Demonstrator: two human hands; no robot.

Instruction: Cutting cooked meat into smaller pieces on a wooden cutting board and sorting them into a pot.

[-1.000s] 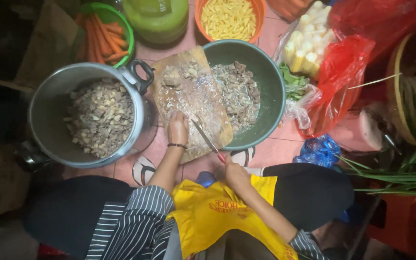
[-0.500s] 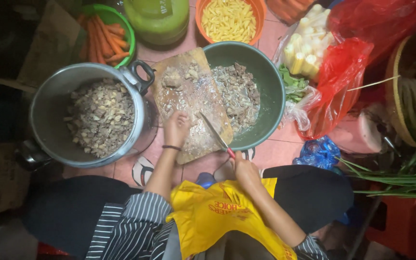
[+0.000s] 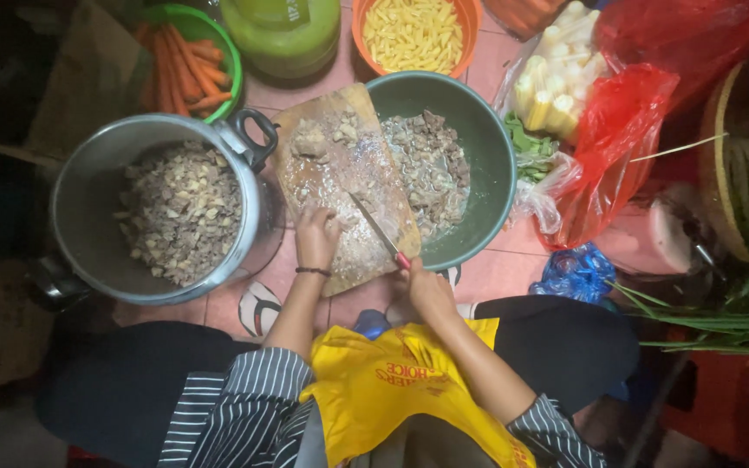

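A: What's the step rn?

B: Chopping, I'd say; right hand (image 3: pixel 431 290) has its grip wrapped tight on the red handle of a knife (image 3: pixel 376 230), blade running up and left from it across the cutting board (image 3: pixel 340 186); left hand (image 3: pixel 315 238) sits just left of the blade, fingers curled down, pressing on the board near the meat bits; can't tell if it pinches a piece or only steadies.

A: Where's the meat?

B: A small heap of meat (image 3: pixel 322 139) at the far end of the board, well beyond both hands; more chopped stuff in the green bowl (image 3: pixel 487 147) right of the blade, the board's edge resting on its rim; the metal pot (image 3: pixel 88 199) left of the left hand is abt half full of diced pieces.

A: Next move calls for?

B: My guess: bring a chunk from the far heap under the blade, keep left fingertips tucked away from the edge; board is tilted on the bowl, so steady pressure needed.

A: Other stuff?

B: Carrots (image 3: pixel 185 69) and an orange bowl (image 3: pixel 413 30) further out; red bag (image 3: pixel 608 147) far right.
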